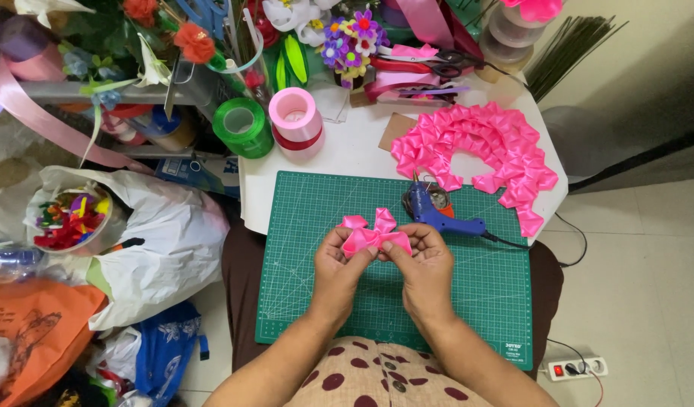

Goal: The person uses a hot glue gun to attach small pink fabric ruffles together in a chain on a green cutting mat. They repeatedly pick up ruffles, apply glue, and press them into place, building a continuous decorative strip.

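Both my hands pinch a small folded piece of bright pink ribbon (371,235) above the green cutting mat (302,226). My left hand (338,273) grips its left side, my right hand (426,273) its right side. A blue glue gun (436,212) lies on the mat just beyond my right hand, its cord trailing right. Farther back, a curved band of several folded pink ribbon pieces (483,147) rests on the white table (354,147).
Pink (294,120) and green (241,126) ribbon spools, scissors (430,62) and artificial flowers (351,41) crowd the table's back. Plastic bags (162,241) and a bowl of colourful bits (67,218) lie on the floor at left. A power strip (577,368) sits at lower right.
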